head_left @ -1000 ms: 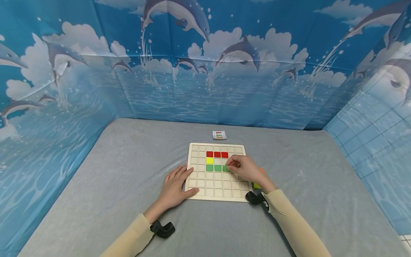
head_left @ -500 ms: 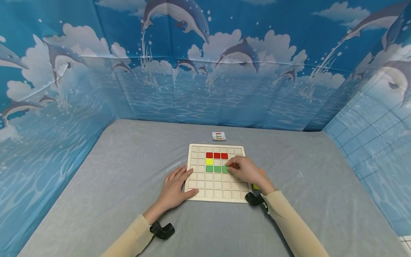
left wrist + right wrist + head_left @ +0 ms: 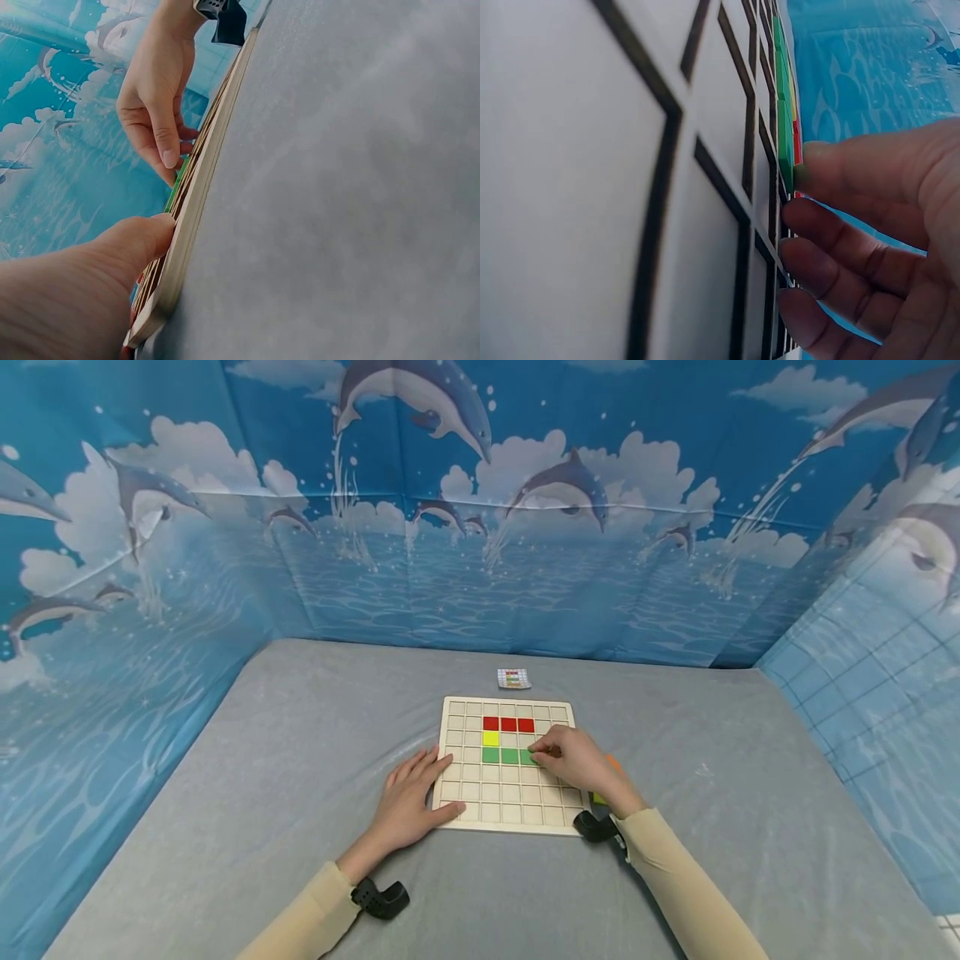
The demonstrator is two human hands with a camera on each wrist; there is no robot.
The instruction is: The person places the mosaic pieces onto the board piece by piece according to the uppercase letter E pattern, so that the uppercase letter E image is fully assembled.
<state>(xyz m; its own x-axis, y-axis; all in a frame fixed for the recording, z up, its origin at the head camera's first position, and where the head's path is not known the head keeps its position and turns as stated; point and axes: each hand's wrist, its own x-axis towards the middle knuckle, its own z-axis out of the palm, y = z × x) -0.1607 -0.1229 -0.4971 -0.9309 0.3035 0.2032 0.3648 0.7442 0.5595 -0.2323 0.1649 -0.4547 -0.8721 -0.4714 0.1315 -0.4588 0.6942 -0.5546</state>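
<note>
A pale wooden grid board (image 3: 500, 793) lies flat on the grey cloth. Three red tiles (image 3: 508, 725) form a row on it, with one yellow tile (image 3: 491, 738) under the leftmost and a row of three green tiles below that. My right hand (image 3: 576, 758) has thumb and fingertips on the rightmost green tile (image 3: 526, 757), pinching at its edge. Seen from the right wrist, the thumb (image 3: 832, 169) meets the end of the green row and the other fingers curl near the grid. My left hand (image 3: 407, 800) spreads along the board's left edge, its thumb (image 3: 146, 236) resting on the rim.
Behind the board lies a small printed card (image 3: 513, 678) with a coloured grid pattern. Partly hidden by the right forearm, orange (image 3: 613, 763) and yellow pieces (image 3: 597, 798) sit beside the board's right edge. A dolphin-print curtain (image 3: 450, 585) encloses the table.
Both hands keep almost the same places. The right fingertips stay at the rightmost green tile, and the whole view shifts only slightly.
</note>
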